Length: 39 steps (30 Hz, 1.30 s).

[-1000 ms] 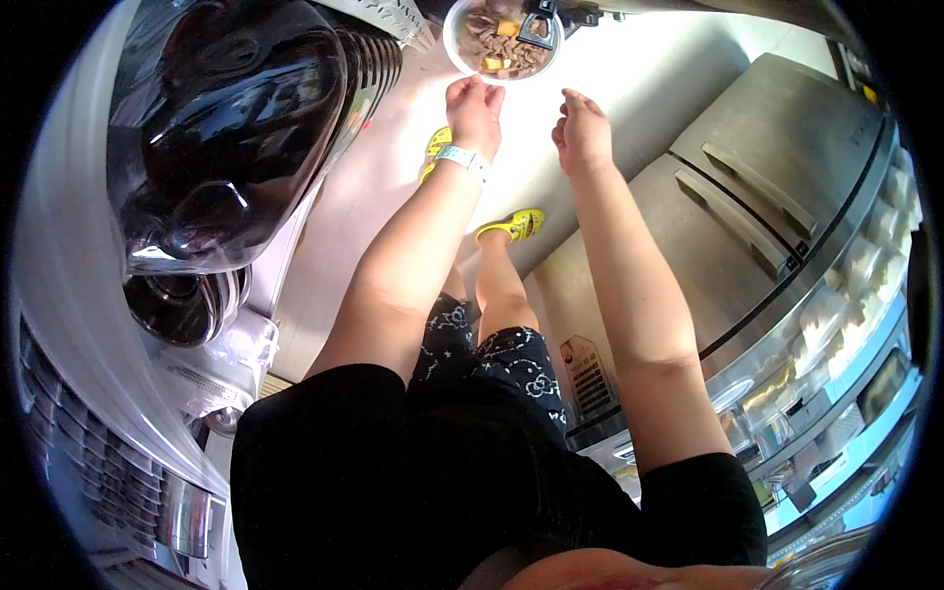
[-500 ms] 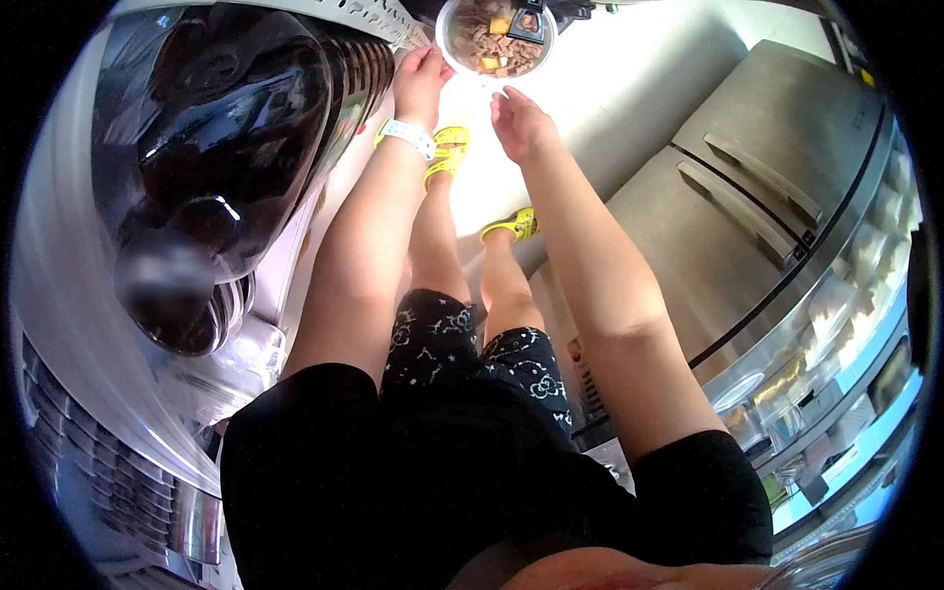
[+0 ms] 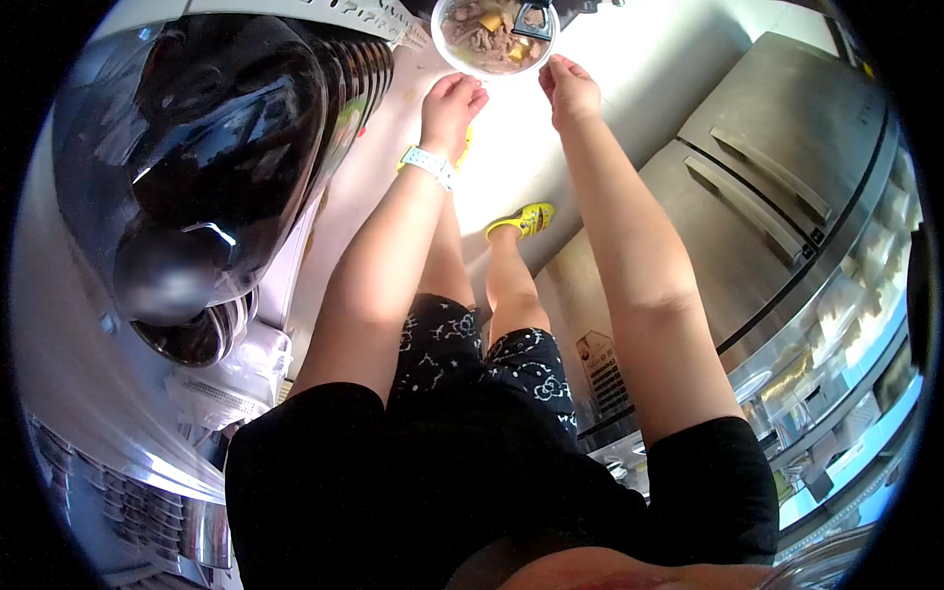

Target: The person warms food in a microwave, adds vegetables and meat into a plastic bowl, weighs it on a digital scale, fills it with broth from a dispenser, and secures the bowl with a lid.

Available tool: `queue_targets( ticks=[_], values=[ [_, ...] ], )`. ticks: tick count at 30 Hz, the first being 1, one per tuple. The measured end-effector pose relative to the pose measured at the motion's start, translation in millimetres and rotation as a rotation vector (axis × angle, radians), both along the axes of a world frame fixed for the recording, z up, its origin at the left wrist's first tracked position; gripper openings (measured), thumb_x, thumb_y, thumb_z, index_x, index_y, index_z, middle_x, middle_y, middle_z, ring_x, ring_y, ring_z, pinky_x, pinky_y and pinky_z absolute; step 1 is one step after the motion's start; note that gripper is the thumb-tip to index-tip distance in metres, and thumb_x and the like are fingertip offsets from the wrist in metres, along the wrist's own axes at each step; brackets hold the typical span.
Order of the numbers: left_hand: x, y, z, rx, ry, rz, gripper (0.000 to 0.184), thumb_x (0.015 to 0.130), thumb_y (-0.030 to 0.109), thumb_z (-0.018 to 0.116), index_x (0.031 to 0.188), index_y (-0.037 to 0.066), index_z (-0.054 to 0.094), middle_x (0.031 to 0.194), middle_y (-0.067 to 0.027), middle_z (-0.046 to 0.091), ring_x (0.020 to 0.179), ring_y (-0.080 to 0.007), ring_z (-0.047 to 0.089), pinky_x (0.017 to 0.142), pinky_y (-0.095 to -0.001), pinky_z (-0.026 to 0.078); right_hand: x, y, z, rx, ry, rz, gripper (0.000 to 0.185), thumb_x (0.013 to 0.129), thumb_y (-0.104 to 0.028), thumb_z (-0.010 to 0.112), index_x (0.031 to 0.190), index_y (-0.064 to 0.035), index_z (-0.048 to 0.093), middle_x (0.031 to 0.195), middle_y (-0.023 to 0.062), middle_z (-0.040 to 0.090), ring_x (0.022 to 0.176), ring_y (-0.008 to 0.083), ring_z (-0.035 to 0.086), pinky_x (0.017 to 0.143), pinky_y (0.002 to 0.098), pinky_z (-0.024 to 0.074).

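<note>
At the top middle is a round, pale-rimmed bowl point(image 3: 449, 61) of sliced meat and yellow chunks in liquid. A black part with a squared opening point(image 3: 532, 22) overlaps its upper right. My right hand point(image 3: 572, 93) is closed, its fingertips pinched at the bowl's lower right rim. Just below the rim on the left, my left hand point(image 3: 452, 113) has its fingers curled and pressed together, apart from the bowl. Whatever lies between those fingers is too small to make out. A pale patterned watch band point(image 3: 430, 165) circles the left wrist.
Stacked dark, glossy trays or bowls point(image 3: 226, 128) stand on the left beside a white perforated rack point(image 3: 369, 18). A steel refrigerator point(image 3: 757, 147) is on the right, near shelves of containers point(image 3: 836, 324). Yellow clogs point(image 3: 531, 219) are on my feet on the bright floor.
My left hand has come away from the bowl's left rim, moving right and down. My right hand has moved up and right to the rim, its fingers now closed. The meat sits under more visible liquid.
</note>
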<state>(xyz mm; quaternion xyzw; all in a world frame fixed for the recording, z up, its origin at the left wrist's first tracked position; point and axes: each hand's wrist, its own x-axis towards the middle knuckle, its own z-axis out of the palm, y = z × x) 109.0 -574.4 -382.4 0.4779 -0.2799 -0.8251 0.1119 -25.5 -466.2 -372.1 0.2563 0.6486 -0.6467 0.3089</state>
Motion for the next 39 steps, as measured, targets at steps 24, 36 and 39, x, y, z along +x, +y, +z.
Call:
queue_targets(
  ticks=[24, 36, 39],
  values=[
    [0, -25, 3, -0.048, -0.004, 0.119, 0.022, 0.092, 0.008, 0.056, 0.111, -0.003, 0.050, 0.095, -0.0089, 0.056, 0.083, -0.0176, 0.058, 0.081, -0.0314, 0.054, 27, 7, 23, -0.127, -0.164, -0.287, 0.014, 0.094, -0.005, 0.053, 0.107, 0.0012, 0.052, 0.085, 0.0061, 0.056, 0.076, 0.0156, 0.058, 0.070, 0.0244, 0.0556],
    [10, -37, -29, -0.952, 0.053, -0.328, 0.019, 0.093, 0.010, 0.055, 0.107, -0.002, 0.051, 0.091, -0.0085, 0.056, 0.083, -0.0170, 0.058, 0.082, -0.0302, 0.053, 23, -30, 109, -0.064, 0.190, 0.268, 0.026, 0.097, -0.023, 0.052, 0.110, -0.0016, 0.058, 0.094, 0.0056, 0.063, 0.070, 0.0085, 0.049, 0.065, 0.0216, 0.0448],
    [10, -37, -16, -0.719, 0.074, -0.234, 0.018, 0.093, 0.010, 0.056, 0.106, -0.002, 0.052, 0.093, -0.0089, 0.057, 0.084, -0.0176, 0.058, 0.081, -0.0303, 0.053, 16, -39, 108, -0.094, 0.161, 0.312, 0.025, 0.096, -0.024, 0.054, 0.108, -0.0023, 0.057, 0.091, 0.0045, 0.064, 0.069, 0.0085, 0.049, 0.066, 0.0219, 0.0452]
  ],
)
